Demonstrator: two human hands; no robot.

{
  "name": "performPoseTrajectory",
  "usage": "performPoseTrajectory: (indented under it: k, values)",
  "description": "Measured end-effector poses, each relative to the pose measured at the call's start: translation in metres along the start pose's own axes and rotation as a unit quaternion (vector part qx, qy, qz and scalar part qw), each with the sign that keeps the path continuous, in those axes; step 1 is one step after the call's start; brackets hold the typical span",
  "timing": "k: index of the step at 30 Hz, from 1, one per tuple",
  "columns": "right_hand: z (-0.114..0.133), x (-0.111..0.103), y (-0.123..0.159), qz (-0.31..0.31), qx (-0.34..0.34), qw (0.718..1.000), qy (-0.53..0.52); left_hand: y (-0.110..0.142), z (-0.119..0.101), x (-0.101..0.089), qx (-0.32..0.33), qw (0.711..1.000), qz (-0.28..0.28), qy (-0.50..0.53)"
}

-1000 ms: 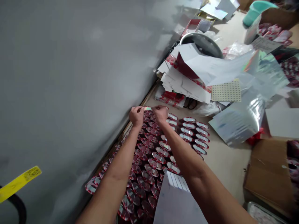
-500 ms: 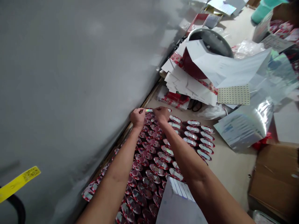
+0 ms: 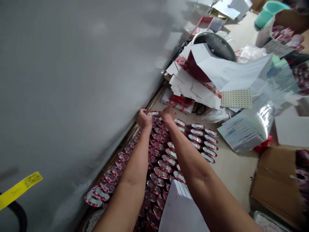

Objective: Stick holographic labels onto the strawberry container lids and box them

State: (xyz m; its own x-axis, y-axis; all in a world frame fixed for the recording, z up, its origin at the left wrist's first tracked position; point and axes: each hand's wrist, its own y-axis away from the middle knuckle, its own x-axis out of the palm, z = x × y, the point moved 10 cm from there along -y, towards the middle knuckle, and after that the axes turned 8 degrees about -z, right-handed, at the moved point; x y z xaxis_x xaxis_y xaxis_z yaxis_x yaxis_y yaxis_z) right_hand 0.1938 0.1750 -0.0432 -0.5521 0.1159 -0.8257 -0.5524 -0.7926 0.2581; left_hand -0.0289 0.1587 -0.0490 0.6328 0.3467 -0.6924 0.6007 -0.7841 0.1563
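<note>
L hand [image 3: 145, 119] has shifted a bit closer to R hand [image 3: 168, 114], both curled but can't tell if gripping, w/ shiny strip [image 3: 154, 113] b/w them at far end of red tubs [image 3: 161, 172], maybe going crooked b/c of a bump.

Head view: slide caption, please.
Left hand and right hand close together at rows of red-patterned items beside a grey wall.

- The oval-topped packages [image 3: 161, 173] were red-edged, many crossed by silvery strips [image 3: 197, 132].
- The sheet [image 3: 236, 98] was pale yellow with rows of dark dots.
- The tabletop [image 3: 238, 180] was beige, the wall [image 3: 72, 80] grey.
- The bucket [image 3: 269, 14] was mint green, the cardboard box [image 3: 272, 180] brown.
</note>
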Motion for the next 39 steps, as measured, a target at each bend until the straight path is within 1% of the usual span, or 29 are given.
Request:
performPoseTrajectory:
  k: [1,2,5,6,7,8,9,10,11,12,13,14,18,20,21,22,23,25,26,27,29,31,34,36,39]
  values:
    - [0.001,-0.004,0.003,-0.002,-0.006,1.000,-0.018,0.001,-0.001,-0.002,-0.009,1.000,0.004,0.009]
    - [0.001,-0.010,0.005,-0.008,-0.011,0.999,-0.039,0.004,-0.003,-0.005,-0.003,1.000,0.006,0.019]
    - [-0.005,-0.026,0.013,-0.020,-0.011,0.995,-0.096,0.020,-0.018,-0.022,0.067,0.995,0.005,0.076]
    - [-0.008,-0.031,0.015,-0.020,-0.008,0.994,-0.107,0.029,-0.017,-0.026,0.069,0.991,0.020,0.110]
    - [-0.011,-0.035,0.017,-0.023,-0.007,0.993,-0.114,0.039,-0.011,-0.025,0.040,0.986,0.052,0.152]
    - [-0.013,-0.039,0.018,-0.029,-0.007,0.992,-0.120,0.051,-0.001,-0.020,-0.016,0.975,0.100,0.199]
    - [-0.016,-0.043,0.020,-0.039,-0.007,0.991,-0.125,0.067,0.010,-0.012,-0.087,0.952,0.154,0.249]
    - [-0.018,-0.046,0.021,-0.049,-0.005,0.991,-0.128,0.084,0.018,-0.004,-0.158,0.919,0.204,0.298]
    - [-0.020,-0.048,0.023,-0.058,-0.003,0.990,-0.130,0.100,0.023,0.002,-0.214,0.882,0.240,0.343]
    - [-0.022,-0.050,0.025,-0.064,-0.001,0.989,-0.130,0.113,0.024,0.006,-0.249,0.852,0.261,0.380]
    - [-0.024,-0.050,0.026,-0.069,0.000,0.989,-0.131,0.122,0.023,0.008,-0.264,0.832,0.269,0.408]
    - [-0.025,-0.050,0.028,-0.073,0.001,0.989,-0.132,0.127,0.022,0.008,-0.266,0.822,0.267,0.426]
    - [-0.033,-0.054,0.034,-0.085,0.004,0.984,-0.159,0.134,0.025,0.012,-0.263,0.823,0.231,0.447]
    - [-0.039,-0.057,0.039,-0.076,0.001,0.976,-0.202,0.131,0.028,0.012,-0.254,0.832,0.212,0.446]
    - [-0.044,-0.058,0.042,-0.063,0.004,0.969,-0.237,0.127,0.029,0.011,-0.238,0.844,0.205,0.434]
    - [-0.051,-0.057,0.045,-0.041,0.013,0.959,-0.280,0.122,0.029,0.010,-0.210,0.865,0.201,0.410]
    - [-0.059,-0.053,0.049,-0.011,0.029,0.945,-0.326,0.114,0.027,0.007,-0.167,0.892,0.198,0.371]
    - [-0.076,-0.043,0.058,0.049,0.065,0.913,-0.400,0.098,0.017,0.000,-0.049,0.947,0.187,0.256]
    - [-0.085,-0.039,0.061,0.064,0.078,0.901,-0.422,0.091,0.009,-0.002,0.016,0.965,0.180,0.189]
    - [-0.093,-0.035,0.062,0.065,0.086,0.894,-0.435,0.085,0.000,-0.002,0.075,0.974,0.172,0.126]
    - [-0.108,-0.033,0.059,0.024,0.094,0.897,-0.432,0.077,-0.016,0.003,0.164,0.974,0.154,0.026]
    - [-0.116,-0.034,0.050,-0.039,0.096,0.915,-0.389,0.072,-0.030,0.012,0.221,0.965,0.133,-0.039]
    - [-0.112,-0.041,0.035,-0.121,0.077,0.951,-0.274,0.069,-0.046,0.026,0.281,0.949,0.103,-0.101]
    - [-0.105,-0.045,0.027,-0.146,0.061,0.966,-0.204,0.069,-0.051,0.035,0.308,0.939,0.093,-0.125]
    - [-0.101,-0.045,0.020,-0.139,0.057,0.977,-0.150,0.067,-0.049,0.044,0.319,0.933,0.094,-0.141]
